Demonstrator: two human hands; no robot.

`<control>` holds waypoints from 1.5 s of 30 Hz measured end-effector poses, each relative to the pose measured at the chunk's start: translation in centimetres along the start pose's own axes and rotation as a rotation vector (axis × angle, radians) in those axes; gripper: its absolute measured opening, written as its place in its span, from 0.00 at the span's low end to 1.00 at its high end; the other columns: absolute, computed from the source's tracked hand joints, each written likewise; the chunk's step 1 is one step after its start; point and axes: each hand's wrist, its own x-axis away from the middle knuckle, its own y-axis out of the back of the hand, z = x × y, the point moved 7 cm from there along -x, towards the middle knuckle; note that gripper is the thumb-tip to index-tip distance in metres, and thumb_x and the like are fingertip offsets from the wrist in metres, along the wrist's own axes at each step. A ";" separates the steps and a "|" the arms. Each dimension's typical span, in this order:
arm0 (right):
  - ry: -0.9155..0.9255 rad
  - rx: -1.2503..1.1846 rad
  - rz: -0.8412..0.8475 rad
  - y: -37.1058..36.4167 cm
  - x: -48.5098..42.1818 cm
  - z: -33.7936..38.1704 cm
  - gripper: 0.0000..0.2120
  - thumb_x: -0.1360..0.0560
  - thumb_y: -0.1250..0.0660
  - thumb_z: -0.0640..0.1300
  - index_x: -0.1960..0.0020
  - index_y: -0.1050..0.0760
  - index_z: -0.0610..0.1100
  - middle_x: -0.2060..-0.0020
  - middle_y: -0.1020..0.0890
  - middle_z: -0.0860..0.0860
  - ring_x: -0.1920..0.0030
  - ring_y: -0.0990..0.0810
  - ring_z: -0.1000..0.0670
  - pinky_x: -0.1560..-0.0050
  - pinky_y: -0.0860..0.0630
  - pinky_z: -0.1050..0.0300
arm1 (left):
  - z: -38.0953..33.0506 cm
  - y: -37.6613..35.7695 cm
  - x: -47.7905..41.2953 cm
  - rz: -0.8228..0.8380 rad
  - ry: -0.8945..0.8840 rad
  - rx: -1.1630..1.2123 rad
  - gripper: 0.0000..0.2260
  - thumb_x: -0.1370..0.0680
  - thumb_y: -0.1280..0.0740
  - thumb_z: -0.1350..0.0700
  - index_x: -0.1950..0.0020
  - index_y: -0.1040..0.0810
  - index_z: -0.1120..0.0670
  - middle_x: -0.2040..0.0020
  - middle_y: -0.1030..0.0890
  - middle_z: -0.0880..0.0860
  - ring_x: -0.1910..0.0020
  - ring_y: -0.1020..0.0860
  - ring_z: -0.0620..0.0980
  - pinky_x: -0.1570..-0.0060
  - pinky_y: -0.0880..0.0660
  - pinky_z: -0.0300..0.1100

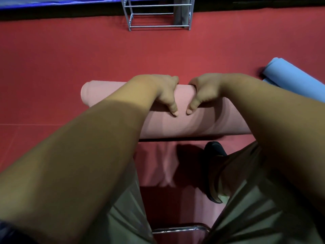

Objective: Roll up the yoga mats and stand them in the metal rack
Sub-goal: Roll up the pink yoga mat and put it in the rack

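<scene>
A pink yoga mat lies rolled into a thick tube across the red floor in front of me. My left hand and my right hand sit side by side on top of the roll, fingers curled over its far side and thumbs pressing its near face. A flat stretch of the same pink mat still lies unrolled between my legs. The metal rack stands at the far edge of the floor, with a grey rolled mat upright in its right end.
A light blue rolled mat lies on the floor at the right. My dark shoe rests just behind the pink roll. A chrome tube crosses the bottom of the view. Open red floor lies between the roll and the rack.
</scene>
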 end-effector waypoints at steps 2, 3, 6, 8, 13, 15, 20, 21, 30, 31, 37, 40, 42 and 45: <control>-0.021 -0.024 0.003 -0.1 -0.1 -0.4 0.35 0.43 0.15 0.66 0.44 0.19 0.49 0.53 0.14 0.51 0.52 0.16 0.47 0.46 0.19 0.52 | -0.6 -0.2 0.2 -0.011 -0.014 -0.093 0.62 0.46 0.15 0.30 0.20 0.38 0.49 0.26 0.28 0.54 0.28 0.28 0.61 0.30 0.27 0.60; -0.027 -0.037 0.003 -0.1 -0.2 -0.5 0.36 0.43 0.15 0.67 0.44 0.19 0.49 0.53 0.14 0.52 0.52 0.16 0.48 0.46 0.19 0.53 | -0.8 -0.3 0.3 -0.027 -0.015 -0.127 0.63 0.46 0.15 0.31 0.19 0.39 0.49 0.25 0.29 0.54 0.27 0.29 0.61 0.31 0.28 0.61; -0.019 -0.060 0.010 0.0 -0.1 -0.4 0.35 0.42 0.15 0.65 0.42 0.19 0.48 0.50 0.14 0.51 0.49 0.16 0.46 0.43 0.20 0.52 | -1.0 0.0 0.4 -0.080 -0.019 -0.118 0.56 0.46 0.14 0.33 0.26 0.34 0.51 0.29 0.25 0.53 0.30 0.27 0.61 0.35 0.26 0.59; -0.014 -0.078 0.028 -0.1 0.0 -0.3 0.37 0.40 0.15 0.63 0.36 0.21 0.48 0.46 0.14 0.50 0.45 0.17 0.45 0.38 0.21 0.50 | -0.8 0.2 0.4 -0.090 -0.022 -0.076 0.51 0.45 0.14 0.33 0.31 0.32 0.51 0.32 0.22 0.53 0.33 0.24 0.61 0.39 0.25 0.56; -0.018 -0.033 0.075 -0.6 0.0 0.1 0.57 0.42 0.14 0.64 0.20 0.35 0.50 0.31 0.22 0.48 0.33 0.23 0.44 0.28 0.26 0.45 | 0.1 0.2 0.2 -0.054 -0.013 0.022 0.48 0.44 0.13 0.35 0.33 0.30 0.52 0.43 0.25 0.50 0.44 0.23 0.59 0.40 0.22 0.53; -0.015 0.019 0.087 -0.9 0.0 0.4 0.68 0.46 0.13 0.66 0.16 0.43 0.51 0.25 0.27 0.48 0.27 0.26 0.43 0.25 0.29 0.43 | 0.3 0.3 0.1 -0.040 -0.008 0.037 0.48 0.45 0.14 0.33 0.33 0.27 0.52 0.44 0.24 0.50 0.47 0.23 0.58 0.42 0.21 0.50; -0.018 0.083 0.001 0.2 0.0 0.7 0.52 0.46 0.11 0.62 0.28 0.27 0.47 0.40 0.17 0.47 0.42 0.18 0.42 0.37 0.21 0.47 | 0.6 0.4 0.0 0.007 0.031 0.054 0.49 0.47 0.17 0.29 0.34 0.25 0.51 0.41 0.21 0.50 0.44 0.20 0.58 0.39 0.20 0.54; -0.023 0.102 0.008 0.3 0.0 0.7 0.46 0.46 0.12 0.62 0.34 0.23 0.47 0.45 0.15 0.48 0.46 0.17 0.43 0.39 0.19 0.48 | 0.5 0.2 0.0 0.023 0.037 0.052 0.50 0.47 0.17 0.29 0.32 0.26 0.50 0.38 0.20 0.50 0.42 0.20 0.58 0.37 0.21 0.54; -0.087 -0.104 0.001 1.2 0.8 -1.0 0.46 0.44 0.13 0.64 0.33 0.23 0.45 0.43 0.15 0.47 0.43 0.17 0.42 0.35 0.20 0.45 | -0.3 0.9 0.8 -0.100 -0.032 -0.192 0.62 0.46 0.13 0.34 0.19 0.40 0.49 0.25 0.29 0.52 0.27 0.30 0.59 0.32 0.30 0.61; -0.083 -0.121 0.004 1.2 0.8 -1.0 0.47 0.44 0.13 0.63 0.32 0.24 0.45 0.42 0.16 0.47 0.42 0.18 0.42 0.34 0.21 0.45 | -0.4 1.1 0.8 -0.116 -0.036 -0.190 0.59 0.44 0.13 0.36 0.21 0.37 0.50 0.26 0.28 0.52 0.27 0.29 0.59 0.33 0.30 0.60; -0.046 -0.068 0.052 0.8 0.7 -0.2 0.49 0.44 0.15 0.68 0.31 0.27 0.48 0.40 0.18 0.49 0.40 0.19 0.44 0.33 0.22 0.45 | 1.0 1.8 0.9 -0.088 -0.029 -0.016 0.39 0.43 0.14 0.37 0.42 0.28 0.50 0.45 0.23 0.49 0.48 0.23 0.56 0.49 0.26 0.49; -0.018 0.056 0.027 0.3 0.6 0.9 0.63 0.48 0.15 0.70 0.22 0.36 0.49 0.32 0.24 0.47 0.33 0.23 0.41 0.30 0.25 0.43 | 1.5 1.5 0.7 -0.041 -0.011 0.049 0.39 0.45 0.14 0.36 0.42 0.23 0.50 0.47 0.20 0.49 0.51 0.20 0.55 0.50 0.21 0.48; -0.004 0.107 -0.023 0.2 0.5 1.4 0.68 0.47 0.13 0.68 0.17 0.42 0.48 0.28 0.28 0.45 0.29 0.25 0.39 0.28 0.26 0.42 | 1.8 1.5 0.8 -0.008 0.006 0.079 0.38 0.46 0.15 0.35 0.43 0.22 0.49 0.48 0.19 0.47 0.51 0.19 0.54 0.47 0.19 0.49; 0.020 0.116 -0.056 0.5 0.2 1.8 0.62 0.46 0.12 0.65 0.21 0.35 0.43 0.32 0.21 0.44 0.35 0.21 0.39 0.33 0.22 0.45 | 2.0 1.3 0.7 0.025 0.020 0.086 0.38 0.46 0.15 0.34 0.42 0.22 0.48 0.47 0.18 0.47 0.49 0.18 0.54 0.43 0.19 0.50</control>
